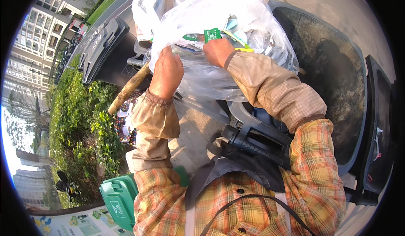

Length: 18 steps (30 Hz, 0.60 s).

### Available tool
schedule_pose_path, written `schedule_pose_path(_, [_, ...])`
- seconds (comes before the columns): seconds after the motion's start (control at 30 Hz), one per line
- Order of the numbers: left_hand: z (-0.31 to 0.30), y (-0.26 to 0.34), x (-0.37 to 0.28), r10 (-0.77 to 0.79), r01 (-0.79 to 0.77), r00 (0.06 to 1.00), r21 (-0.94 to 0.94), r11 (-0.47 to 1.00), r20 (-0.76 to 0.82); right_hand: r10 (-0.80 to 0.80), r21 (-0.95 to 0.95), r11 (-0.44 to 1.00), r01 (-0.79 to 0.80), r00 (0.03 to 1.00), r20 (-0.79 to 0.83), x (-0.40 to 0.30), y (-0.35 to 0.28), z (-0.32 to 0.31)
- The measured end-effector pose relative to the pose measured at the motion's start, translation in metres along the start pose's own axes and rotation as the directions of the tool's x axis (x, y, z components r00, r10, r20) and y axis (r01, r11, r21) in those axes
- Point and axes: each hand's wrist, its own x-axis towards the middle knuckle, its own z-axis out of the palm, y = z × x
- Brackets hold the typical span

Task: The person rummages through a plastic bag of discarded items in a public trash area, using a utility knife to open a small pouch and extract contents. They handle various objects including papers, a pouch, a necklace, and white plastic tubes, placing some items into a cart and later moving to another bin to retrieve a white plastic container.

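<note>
A clear plastic bag (pixel 202 84) full of mixed rubbish bulges in front of me, its upper part washed out by sunlight. My left hand (pixel 167 73) grips a gathered fold of the bag's film near its left side. At the bag's opening, my right hand (pixel 218 52) is curled among the rubbish, with its fingertips hidden. A green printed packet (pixel 212 34) bearing writing sticks up right behind its knuckles. Around it lie a yellow strip (pixel 244 49), crumpled wrappers and clear plastic. A rough wooden stick (pixel 129 89) slants out beside my left wrist.
A dark wheelie bin (pixel 109 51) stands at the left. To the right is a large, dirty black bin part (pixel 332 87). A black bin handle (pixel 253 138) is close to my waist. A hedge (pixel 79 125), a dotted bag (pixel 121 136) and a green bin (pixel 118 201) are lower left.
</note>
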Motion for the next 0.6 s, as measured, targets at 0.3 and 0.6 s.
schedule_pose_path(0.3, [0.035,0.006,0.020,0.231,-0.224,0.912,-0.063,0.973,0.338,-0.280,0.152,0.943,0.296,0.952,-0.123,-0.051,0.032,-0.048])
schedule_pose_path(0.6, [0.050,0.029,-0.003,0.523,-0.441,0.644,-0.288,0.850,0.558,-0.070,-0.112,0.992,0.059,0.993,-0.092,0.007,0.066,-0.022])
